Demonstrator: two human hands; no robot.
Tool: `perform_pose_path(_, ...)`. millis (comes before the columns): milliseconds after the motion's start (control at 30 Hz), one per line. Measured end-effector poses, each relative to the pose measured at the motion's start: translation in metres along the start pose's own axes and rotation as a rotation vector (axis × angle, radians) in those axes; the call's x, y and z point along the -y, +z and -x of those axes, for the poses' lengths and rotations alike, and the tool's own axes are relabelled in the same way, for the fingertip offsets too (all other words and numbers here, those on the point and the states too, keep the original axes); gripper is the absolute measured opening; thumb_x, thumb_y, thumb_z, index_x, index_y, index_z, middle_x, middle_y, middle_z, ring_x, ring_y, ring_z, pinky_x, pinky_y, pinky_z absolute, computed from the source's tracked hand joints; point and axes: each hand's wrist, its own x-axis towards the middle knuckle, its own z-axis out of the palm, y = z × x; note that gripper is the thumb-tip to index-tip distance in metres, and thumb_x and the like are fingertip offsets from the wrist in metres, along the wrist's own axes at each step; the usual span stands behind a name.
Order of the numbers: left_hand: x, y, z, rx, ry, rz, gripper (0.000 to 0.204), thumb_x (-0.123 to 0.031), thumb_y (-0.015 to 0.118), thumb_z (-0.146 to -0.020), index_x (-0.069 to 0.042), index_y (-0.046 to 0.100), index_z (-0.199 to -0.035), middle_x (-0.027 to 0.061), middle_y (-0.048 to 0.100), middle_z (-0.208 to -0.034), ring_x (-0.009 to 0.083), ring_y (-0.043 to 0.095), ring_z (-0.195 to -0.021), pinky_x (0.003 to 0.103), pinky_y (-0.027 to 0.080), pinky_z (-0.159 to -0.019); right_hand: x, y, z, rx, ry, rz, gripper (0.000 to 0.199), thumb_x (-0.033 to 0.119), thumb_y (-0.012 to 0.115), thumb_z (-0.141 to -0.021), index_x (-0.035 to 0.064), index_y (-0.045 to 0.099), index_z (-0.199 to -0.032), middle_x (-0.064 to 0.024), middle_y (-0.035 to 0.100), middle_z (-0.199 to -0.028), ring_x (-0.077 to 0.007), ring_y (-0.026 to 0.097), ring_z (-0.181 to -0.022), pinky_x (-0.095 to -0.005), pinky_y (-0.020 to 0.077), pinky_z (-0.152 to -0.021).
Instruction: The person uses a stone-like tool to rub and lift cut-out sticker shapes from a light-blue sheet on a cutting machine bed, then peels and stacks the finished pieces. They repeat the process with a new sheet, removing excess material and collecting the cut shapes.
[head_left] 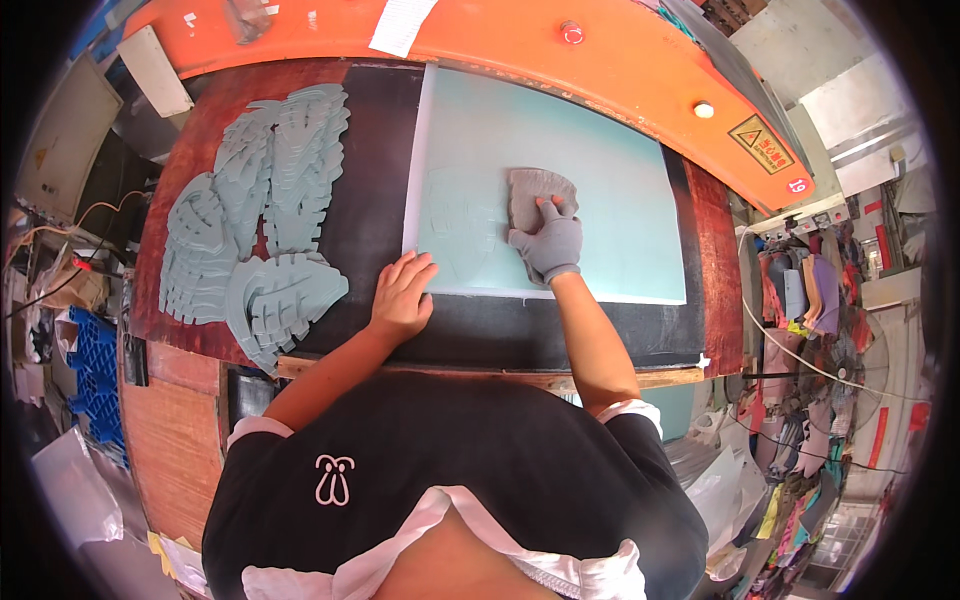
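My right hand (pixel 548 246), in a grey glove with bare fingertips, grips the near edge of a brownish-grey cutting die (pixel 532 190). The die lies on a pale teal sheet (pixel 610 240), and its underside is hidden. Left of it, faint curved outlines mark the sheet. My bare left hand (pixel 404 292) lies flat by the sheet's lower left corner, fingers stretched out, with nothing in it. Both the sheet and this hand rest on a black cutting board (pixel 375 180). Farther left, several overlapping stacks of slotted, curved teal cut pieces (pixel 285 300) lie on the reddish table.
An orange machine beam (pixel 480 40) spans the far side, with a red button (pixel 571 32), a white knob (pixel 703 109) and a paper sheet (pixel 402 25) on it. Coloured scraps (pixel 800 290) hang at the right. Blue plastic crates (pixel 95 370) stand at the left.
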Motion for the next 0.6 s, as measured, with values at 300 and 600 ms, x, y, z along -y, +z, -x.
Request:
perform_pose_path(300,-0.013,-0.013,0.008,0.055,0.008,-0.001,0.051,-0.009,0.063,-0.071,-0.005,0.052,-0.12,0.0128,0.044,-0.134,0.0311,0.039,-0.126,0.049,0.032,-0.1,-0.021,0.0,-0.002,-0.031,-0.055,-0.205,0.081,0.05,0.07,-0.067,0.0047,0.047,-0.13,-0.019,0.038,-0.137,-0.0372,0.043,-0.117,-0.0411,0.0398,-0.096)
perform_pose_path(600,-0.019,-0.039,0.086,-0.001,-0.005,0.04,0.022,-0.009,0.068,-0.073,-0.005,0.05,-0.06,0.0075,0.05,-0.066,0.0279,0.051,-0.064,0.04,0.041,-0.058,-0.092,-0.009,0.182,-0.225,-0.246,-0.409,0.015,0.012,0.066,-0.076,0.0042,0.057,-0.085,-0.0123,0.057,-0.08,-0.0327,0.057,-0.077,-0.0402,0.047,-0.07)
